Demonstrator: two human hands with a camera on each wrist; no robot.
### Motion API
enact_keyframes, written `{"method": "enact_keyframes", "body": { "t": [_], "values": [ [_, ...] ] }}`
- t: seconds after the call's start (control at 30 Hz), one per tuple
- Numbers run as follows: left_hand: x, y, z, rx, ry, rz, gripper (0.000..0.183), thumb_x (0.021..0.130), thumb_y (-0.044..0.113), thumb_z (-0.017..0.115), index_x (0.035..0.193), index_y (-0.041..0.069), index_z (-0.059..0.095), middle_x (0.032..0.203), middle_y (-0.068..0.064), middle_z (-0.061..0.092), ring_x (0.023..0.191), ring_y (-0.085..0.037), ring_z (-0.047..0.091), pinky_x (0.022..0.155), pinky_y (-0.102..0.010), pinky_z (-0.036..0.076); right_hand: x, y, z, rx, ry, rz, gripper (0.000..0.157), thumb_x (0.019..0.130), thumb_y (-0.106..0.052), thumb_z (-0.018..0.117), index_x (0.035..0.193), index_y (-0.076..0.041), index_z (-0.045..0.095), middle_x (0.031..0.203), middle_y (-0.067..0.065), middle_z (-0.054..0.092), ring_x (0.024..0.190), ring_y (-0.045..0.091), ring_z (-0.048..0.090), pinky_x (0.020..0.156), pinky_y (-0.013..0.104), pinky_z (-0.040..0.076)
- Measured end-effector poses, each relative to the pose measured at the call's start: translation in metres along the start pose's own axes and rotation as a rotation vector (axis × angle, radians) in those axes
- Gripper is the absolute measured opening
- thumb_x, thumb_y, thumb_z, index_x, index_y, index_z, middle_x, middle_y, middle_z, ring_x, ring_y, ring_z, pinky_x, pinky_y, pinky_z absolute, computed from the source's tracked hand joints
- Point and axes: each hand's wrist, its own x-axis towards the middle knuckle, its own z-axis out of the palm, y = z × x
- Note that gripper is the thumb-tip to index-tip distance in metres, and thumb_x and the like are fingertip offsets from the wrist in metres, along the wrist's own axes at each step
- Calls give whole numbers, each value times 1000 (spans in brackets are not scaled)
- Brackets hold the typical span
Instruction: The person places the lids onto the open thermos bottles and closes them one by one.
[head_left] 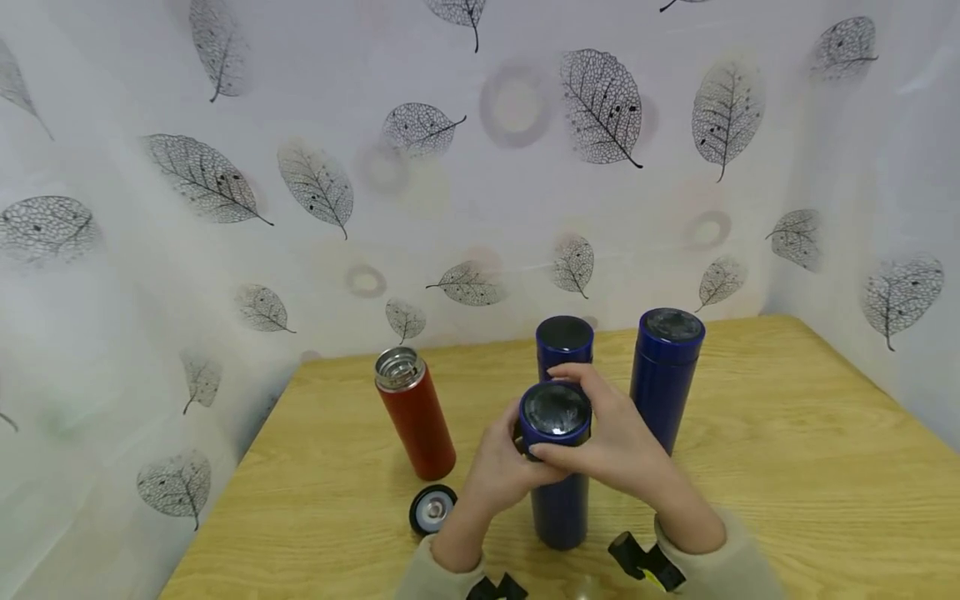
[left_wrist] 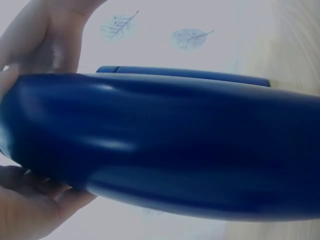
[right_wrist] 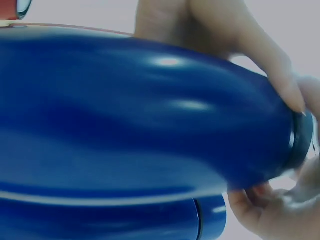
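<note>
A blue thermos flask stands upright at the near middle of the table, its glossy dark-topped lid in place. My left hand grips the upper body from the left, its far fingers hidden behind the flask. From the right, my right hand curls thumb and fingers round the lid. In the right wrist view a dark band shows at the flask's top end, between fingers. The blue body fills much of the left wrist view.
Two more blue flasks with lids stand behind, one directly beyond my hands, one to the right. An uncapped red flask stands at the left. A loose round lid lies near my left wrist. Leaf-patterned sheeting surrounds the wooden table.
</note>
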Motion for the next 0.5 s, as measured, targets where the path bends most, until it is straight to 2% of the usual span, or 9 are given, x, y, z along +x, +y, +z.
{"method": "enact_keyframes", "body": {
  "t": [0.1, 0.2, 0.3, 0.37, 0.43, 0.5],
  "values": [
    [1, 0, -1, 22, 5, 1, 62, 68, 6, 74, 124, 9, 47, 113, -5, 55, 100, -17, 53, 81, -28, 44, 1, -1, 7, -34, 62, 35, 72, 60, -22, 82, 120, -10, 43, 106, 5, 45, 90, 18, 49, 72, 37, 45],
    [1, 1, -2, 18, -7, -11, 62, 68, 5, 74, 124, 10, 47, 113, -4, 55, 101, -16, 52, 81, -28, 45, 1, -1, 10, -51, 54, 16, 73, 61, -26, 81, 121, -12, 42, 108, 6, 42, 91, 18, 46, 72, 37, 45],
    [0, 1, -3, 1, -38, -18, 63, 70, 5, 72, 126, 11, 45, 115, -4, 53, 102, -16, 51, 81, -28, 44, 0, 2, 4, 3, -40, -35, 70, 69, -22, 76, 126, -13, 37, 118, 9, 40, 102, 21, 45, 79, 41, 43],
    [0, 1, -4, -10, -55, -18, 63, 71, 6, 71, 127, 11, 44, 117, -4, 52, 102, -16, 51, 81, -27, 44, 0, 5, -1, 89, -127, -71, 68, 75, -15, 70, 131, -12, 31, 126, 10, 38, 111, 24, 41, 85, 42, 40],
    [0, 1, -4, -2, -69, -7, 63, 72, 7, 71, 128, 12, 43, 118, -4, 52, 103, -16, 50, 82, -28, 44, 0, 7, -7, 205, -207, -95, 68, 79, -6, 64, 134, -10, 26, 131, 12, 35, 117, 25, 38, 90, 39, 37],
    [0, 2, -5, -2, -72, -8, 63, 72, 8, 71, 128, 13, 43, 118, -4, 51, 103, -17, 50, 81, -28, 44, 0, 8, -11, 289, -251, -104, 68, 80, -1, 62, 136, -8, 22, 132, 13, 35, 117, 23, 38, 92, 33, 36]
  ]
}}
